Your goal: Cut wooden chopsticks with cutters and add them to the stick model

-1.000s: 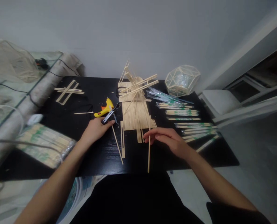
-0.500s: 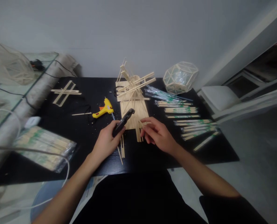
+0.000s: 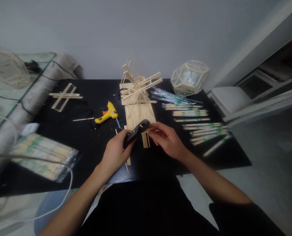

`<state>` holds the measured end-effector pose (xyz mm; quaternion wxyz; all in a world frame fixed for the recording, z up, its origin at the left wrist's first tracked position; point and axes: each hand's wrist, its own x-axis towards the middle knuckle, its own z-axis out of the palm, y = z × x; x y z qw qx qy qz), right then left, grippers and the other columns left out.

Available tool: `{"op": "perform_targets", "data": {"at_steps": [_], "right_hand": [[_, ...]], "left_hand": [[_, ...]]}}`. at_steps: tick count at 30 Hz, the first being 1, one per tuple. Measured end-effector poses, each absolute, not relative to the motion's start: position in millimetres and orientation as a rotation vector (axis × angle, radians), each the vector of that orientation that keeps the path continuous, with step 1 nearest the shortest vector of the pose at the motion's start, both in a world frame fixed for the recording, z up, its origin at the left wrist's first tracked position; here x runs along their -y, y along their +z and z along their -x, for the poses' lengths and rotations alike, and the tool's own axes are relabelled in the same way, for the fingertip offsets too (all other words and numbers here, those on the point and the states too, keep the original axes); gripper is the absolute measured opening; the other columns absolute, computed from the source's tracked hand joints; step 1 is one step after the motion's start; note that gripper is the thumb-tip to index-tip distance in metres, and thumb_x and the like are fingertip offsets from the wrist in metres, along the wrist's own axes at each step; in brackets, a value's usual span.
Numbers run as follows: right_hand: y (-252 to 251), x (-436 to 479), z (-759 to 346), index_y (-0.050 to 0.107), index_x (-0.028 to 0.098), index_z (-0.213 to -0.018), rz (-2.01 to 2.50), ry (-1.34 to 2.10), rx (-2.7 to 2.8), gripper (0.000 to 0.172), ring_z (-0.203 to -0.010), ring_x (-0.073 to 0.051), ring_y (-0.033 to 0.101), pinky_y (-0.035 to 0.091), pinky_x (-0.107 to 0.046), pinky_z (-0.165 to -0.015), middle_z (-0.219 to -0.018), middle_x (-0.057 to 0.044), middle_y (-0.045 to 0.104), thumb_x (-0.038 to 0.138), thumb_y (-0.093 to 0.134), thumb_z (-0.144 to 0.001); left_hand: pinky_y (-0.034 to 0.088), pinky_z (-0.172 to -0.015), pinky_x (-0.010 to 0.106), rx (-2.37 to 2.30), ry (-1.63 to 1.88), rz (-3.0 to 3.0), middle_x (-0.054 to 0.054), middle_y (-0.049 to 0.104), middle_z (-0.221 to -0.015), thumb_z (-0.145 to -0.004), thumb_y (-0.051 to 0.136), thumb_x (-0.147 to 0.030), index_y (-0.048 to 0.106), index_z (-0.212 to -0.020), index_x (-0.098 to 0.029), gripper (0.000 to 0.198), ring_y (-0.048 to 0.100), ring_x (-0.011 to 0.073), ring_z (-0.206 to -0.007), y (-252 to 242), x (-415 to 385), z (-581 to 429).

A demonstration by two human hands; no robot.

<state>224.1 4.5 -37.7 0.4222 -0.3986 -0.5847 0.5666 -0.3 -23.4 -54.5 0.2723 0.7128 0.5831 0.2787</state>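
My left hand [image 3: 118,147] is closed around black pliers [image 3: 136,133], whose head points right toward my other hand. Between thumb and fingers, my right hand [image 3: 169,139] pinches a short pale wooden stick [image 3: 149,128] at the head of the pliers. Whether the jaws are closed on it I cannot tell. Below both hands lies a bundle of thin wooden sticks [image 3: 145,141], partly over a flat panel of sticks [image 3: 138,113]. Behind them stands a windmill-like stick model [image 3: 141,88] with crossed blades.
A yellow glue gun [image 3: 107,113] lies left of the panel on the black table [image 3: 158,172]. Farther left are a crossed stick frame [image 3: 65,96] and a plastic-wrapped stick pack [image 3: 45,155]. Several wrapped chopstick packets [image 3: 191,113] and a faceted stick frame [image 3: 190,78] occupy the right side.
The pliers have moved right, bringing their head to the short stick in my right hand. My right hand has stayed nearly in place. The view has shifted slightly.
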Motion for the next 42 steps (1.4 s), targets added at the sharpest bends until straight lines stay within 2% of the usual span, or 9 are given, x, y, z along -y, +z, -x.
{"op": "perform_targets", "data": {"at_steps": [6, 12, 16, 21, 25, 32, 42], "right_hand": [[-35.7, -4.2, -225.3, 0.076, 0.026, -0.114, 0.960, 1.396, 1.520, 0.024, -0.056, -0.007, 0.048, 0.039, -0.023, -0.049, -0.089, 0.000, 0.065, 0.026, 0.069, -0.092], [-36.0, -2.9, -225.3, 0.076, 0.024, -0.115, 0.969, 1.377, 1.528, 0.024, -0.058, -0.007, 0.051, 0.042, -0.023, -0.051, -0.088, 0.000, 0.066, 0.029, 0.070, -0.092], [-34.1, -2.8, -221.4, 0.077, 0.022, -0.109, 0.988, 1.293, 1.538, 0.021, -0.064, -0.010, 0.058, 0.047, -0.024, -0.056, -0.089, -0.003, 0.071, 0.034, 0.072, -0.092], [-33.5, -2.5, -218.6, 0.077, 0.022, -0.107, 0.986, 1.275, 1.520, 0.020, -0.078, -0.015, 0.068, 0.054, -0.027, -0.070, -0.093, -0.004, 0.075, 0.035, 0.073, -0.092], [-35.0, -1.1, -220.0, 0.077, 0.022, -0.107, 1.018, 1.265, 1.535, 0.021, -0.076, -0.015, 0.068, 0.054, -0.027, -0.067, -0.092, -0.004, 0.076, 0.036, 0.073, -0.092], [-36.4, -0.7, -220.0, 0.079, 0.023, -0.104, 0.985, 1.262, 1.505, 0.017, -0.080, -0.015, 0.070, 0.056, -0.028, -0.071, -0.094, -0.003, 0.078, 0.032, 0.073, -0.091], [-35.4, 0.9, -216.9, 0.078, 0.022, -0.102, 1.025, 1.248, 1.485, 0.016, -0.085, -0.018, 0.072, 0.057, -0.030, -0.075, -0.096, -0.004, 0.079, 0.032, 0.076, -0.089]], "left_hand": [[0.048, -0.074, 0.031, -1.601, 0.749, -1.900, 0.004, 0.073, -0.091, -0.098, 0.055, -0.038, 0.064, -0.106, -0.022, 0.020, 0.068, 0.0214, -0.081, -48.6, 26.4, 0.7], [0.045, -0.066, 0.028, -1.618, 0.724, -1.914, 0.002, 0.068, -0.080, -0.099, 0.055, -0.040, 0.061, -0.095, -0.022, 0.019, 0.065, 0.0190, -0.070, -48.8, 27.1, -0.3], [0.046, -0.070, 0.029, -1.607, 0.764, -1.914, 0.003, 0.070, -0.087, -0.099, 0.055, -0.039, 0.062, -0.102, -0.021, 0.020, 0.066, 0.0196, -0.076, -48.9, 27.5, -3.2], [0.048, -0.076, 0.030, -1.604, 0.777, -1.927, 0.003, 0.072, -0.094, -0.099, 0.055, -0.039, 0.063, -0.110, -0.022, 0.021, 0.068, 0.0202, -0.083, -49.3, 28.8, -2.9], [0.049, -0.078, 0.031, -1.626, 0.764, -1.961, 0.004, 0.072, -0.097, -0.098, 0.056, -0.038, 0.063, -0.112, -0.023, 0.022, 0.069, 0.0217, -0.087, -50.8, 30.2, -1.9], [0.049, -0.075, 0.032, -1.613, 0.768, -1.960, 0.005, 0.073, -0.094, -0.098, 0.056, -0.037, 0.062, -0.107, -0.022, 0.019, 0.068, 0.0217, -0.083, -51.3, 30.6, -3.0], [0.043, -0.064, 0.028, -1.633, 0.728, -1.943, 0.002, 0.067, -0.078, -0.097, 0.055, -0.037, 0.058, -0.093, -0.022, 0.016, 0.062, 0.0182, -0.067, -50.6, 29.9, -5.5]]}}
